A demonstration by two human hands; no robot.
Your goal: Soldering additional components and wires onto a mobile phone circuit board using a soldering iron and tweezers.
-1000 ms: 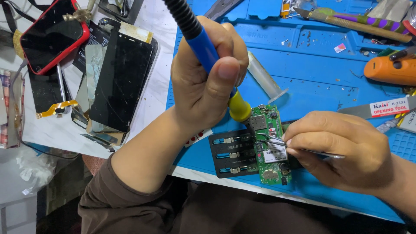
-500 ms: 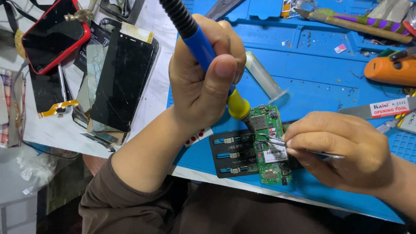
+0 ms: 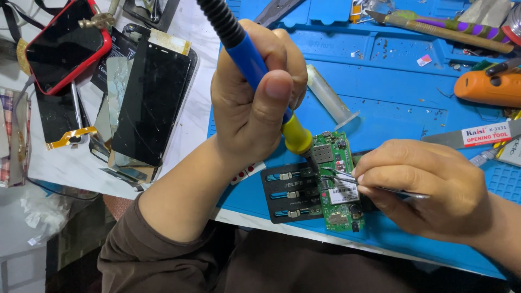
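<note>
The left hand [image 3: 255, 108] is fisted around a blue soldering iron [image 3: 247, 51], its tip on the green board [image 3: 336, 184]. The right hand [image 3: 429, 190] pinches tweezers [image 3: 339, 174] touching the board, which sits in a black holder [image 3: 287, 192] on the blue mat [image 3: 396, 103].

Soldering iron and tweezers at a small green circuit board

The soldering iron [image 3: 255, 70] has a blue handle, a yellow collar and a black ribbed cord; it stands tilted, with its tip down at the upper left part of the green circuit board [image 3: 336, 182]. The board is narrow and long, carries small chips and a white label, and lies flat in a black holder [image 3: 287, 192] on the blue mat. The thin metal tweezers [image 3: 339, 174] lie almost level and their points touch the middle of the board from the right.
</note>
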